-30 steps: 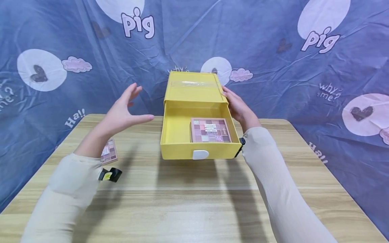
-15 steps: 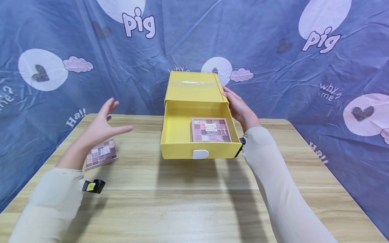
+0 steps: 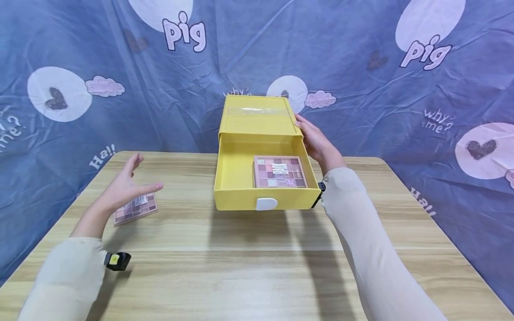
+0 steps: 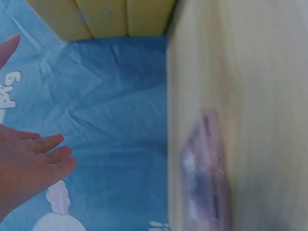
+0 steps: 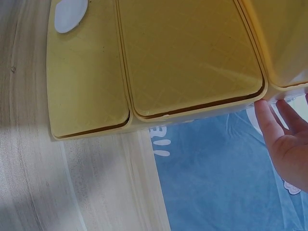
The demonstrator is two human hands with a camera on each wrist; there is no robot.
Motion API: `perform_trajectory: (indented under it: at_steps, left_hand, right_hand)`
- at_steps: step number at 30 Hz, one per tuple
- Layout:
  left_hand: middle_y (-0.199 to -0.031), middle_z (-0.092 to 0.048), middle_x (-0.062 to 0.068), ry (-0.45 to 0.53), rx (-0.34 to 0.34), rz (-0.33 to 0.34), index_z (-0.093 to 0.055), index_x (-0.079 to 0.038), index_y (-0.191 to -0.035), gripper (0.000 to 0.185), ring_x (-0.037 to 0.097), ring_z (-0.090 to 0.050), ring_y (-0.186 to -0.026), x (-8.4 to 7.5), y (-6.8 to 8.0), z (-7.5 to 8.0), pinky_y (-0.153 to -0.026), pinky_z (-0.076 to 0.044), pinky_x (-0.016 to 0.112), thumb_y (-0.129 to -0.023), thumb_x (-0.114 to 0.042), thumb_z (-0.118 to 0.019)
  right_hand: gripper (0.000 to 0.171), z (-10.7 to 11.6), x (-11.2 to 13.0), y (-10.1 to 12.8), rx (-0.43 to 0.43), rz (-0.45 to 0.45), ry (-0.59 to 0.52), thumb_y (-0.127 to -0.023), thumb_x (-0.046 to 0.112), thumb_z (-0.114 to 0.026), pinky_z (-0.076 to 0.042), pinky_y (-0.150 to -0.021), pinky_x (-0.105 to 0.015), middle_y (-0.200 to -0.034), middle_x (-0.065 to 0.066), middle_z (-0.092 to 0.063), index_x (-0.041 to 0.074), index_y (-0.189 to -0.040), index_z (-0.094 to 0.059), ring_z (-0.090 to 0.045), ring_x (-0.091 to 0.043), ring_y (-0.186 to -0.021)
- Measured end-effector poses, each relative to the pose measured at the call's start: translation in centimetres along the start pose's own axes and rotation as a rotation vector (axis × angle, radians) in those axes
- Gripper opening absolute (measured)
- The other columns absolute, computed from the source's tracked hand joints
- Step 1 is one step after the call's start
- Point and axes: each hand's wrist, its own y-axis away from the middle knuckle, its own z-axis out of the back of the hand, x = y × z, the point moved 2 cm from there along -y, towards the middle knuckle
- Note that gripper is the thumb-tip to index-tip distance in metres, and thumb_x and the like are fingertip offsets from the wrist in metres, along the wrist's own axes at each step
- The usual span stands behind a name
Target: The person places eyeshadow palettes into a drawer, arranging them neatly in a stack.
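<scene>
A tall yellow drawer box [image 3: 257,116] stands at the table's back with its top drawer [image 3: 230,196] pulled out. Inside that drawer, to the right, lies an eyeshadow palette [image 3: 279,173] with a grid of pink and mauve squares. My right hand [image 3: 317,142] rests on the box's right side; in the right wrist view its fingertips [image 5: 262,106] touch the side edge. Over at the left, a second eyeshadow palette [image 3: 136,209] lies on the table, partly covered by my left hand [image 3: 120,189]. That hand holds nothing, thumb and fingers spread wide, and in the left wrist view the palette [image 4: 204,178] is blurred.
The drawer has a white pull tab [image 3: 267,204] and overhangs the wooden table [image 3: 249,276]. Lower drawer fronts [image 5: 192,53] show in the right wrist view. A blue printed cloth [image 3: 345,58] hangs behind. Each wrist wears a black strap [image 3: 118,261].
My left hand has moved left and down from beside the drawer to over the palette on the table. My right hand, the box and the open drawer have stayed put.
</scene>
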Motion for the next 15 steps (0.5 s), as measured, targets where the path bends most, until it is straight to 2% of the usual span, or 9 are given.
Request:
perform_trajectory:
  at_steps: [5, 15]
  left_hand:
    - [-0.139, 0.003, 0.024, 0.022, 0.009, -0.004, 0.012, -0.004, -0.136, 0.101, 0.041, 0.004, -0.123, 2.1, 0.6, -0.1, -0.094, -0.004, 0.059, -0.076, -0.023, -0.067]
    - [-0.136, 0.002, 0.031, -0.04, 0.006, 0.08, 0.012, 0.002, -0.134, 0.1, 0.049, -0.002, -0.12, 5.4, 1.3, 0.3, -0.093, -0.008, 0.06, -0.077, -0.026, -0.065]
  right_hand:
    - [0.046, 0.0, -0.1, 0.0, 0.006, 0.001, -0.002, -0.094, 0.023, -0.034, -0.042, -0.076, -0.025, -0.13, -0.01, -0.036, 0.024, -0.138, -0.022, -0.046, -0.015, -0.097]
    - [0.045, 0.0, -0.1, 0.0, 0.01, 0.012, -0.011, -0.094, 0.021, -0.033, -0.041, -0.079, -0.027, -0.13, -0.011, -0.036, 0.023, -0.138, -0.022, -0.047, -0.015, -0.095]
